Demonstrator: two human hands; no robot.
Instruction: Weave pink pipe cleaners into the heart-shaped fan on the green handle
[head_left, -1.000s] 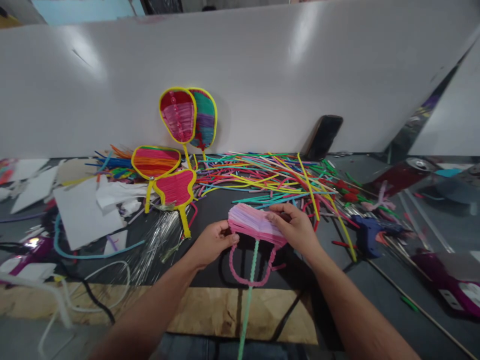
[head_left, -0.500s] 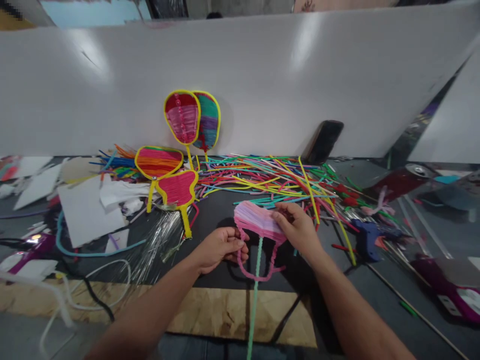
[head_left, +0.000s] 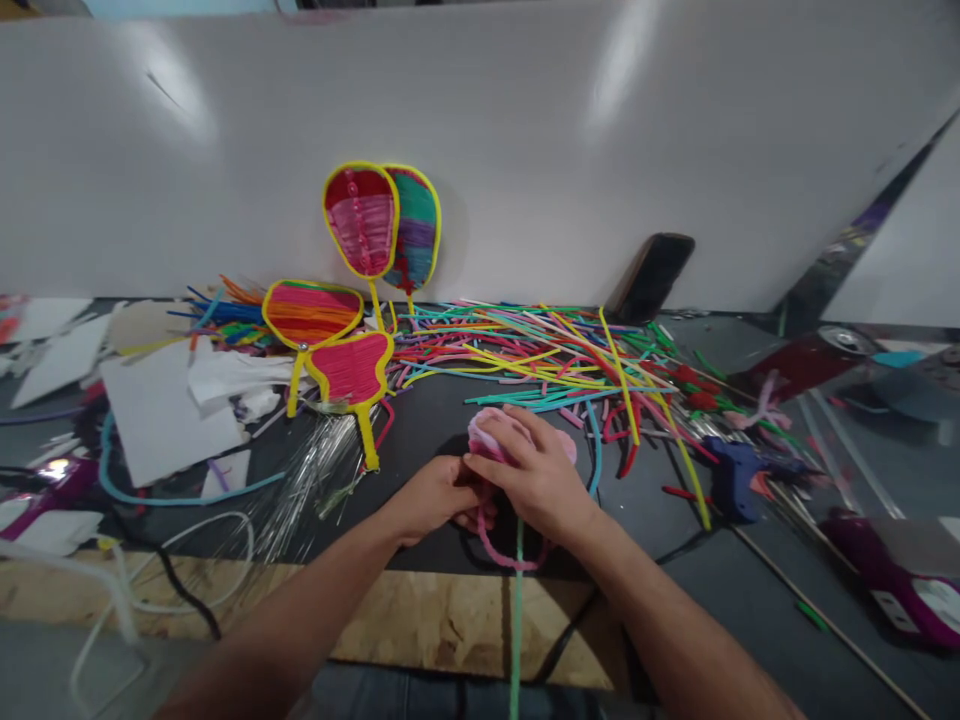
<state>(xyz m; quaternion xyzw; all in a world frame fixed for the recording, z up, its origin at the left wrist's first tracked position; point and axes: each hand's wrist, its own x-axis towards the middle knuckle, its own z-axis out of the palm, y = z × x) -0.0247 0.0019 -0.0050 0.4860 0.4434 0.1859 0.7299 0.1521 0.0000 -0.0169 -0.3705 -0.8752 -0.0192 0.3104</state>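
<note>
A pink pipe-cleaner fan [head_left: 487, 540] with a pale green stem [head_left: 516, 620] is held in front of me above the dark tabletop. My left hand [head_left: 442, 500] pinches the left side of its pink frame. Across the upper, filled part lies my right hand [head_left: 532, 470], its fingers bent over the front and their tips close to the left hand. Much of the pink and lilac filling is hidden under that hand. Below both hands the open loop of the frame shows, with the stem passing down through it.
Behind the hands spreads a heap of coloured pipe cleaners [head_left: 517, 350]. Finished yellow-edged fans [head_left: 360, 225] lean on the white panel [head_left: 525, 150], near a phone [head_left: 654, 278]. At right are a blue glue gun [head_left: 735, 480] and a can [head_left: 810, 360]; white cards [head_left: 165, 410] lie left.
My right hand has moved left from the fan's right edge, across its filled part to beside my left hand. The left hand stays on the frame's left side.
</note>
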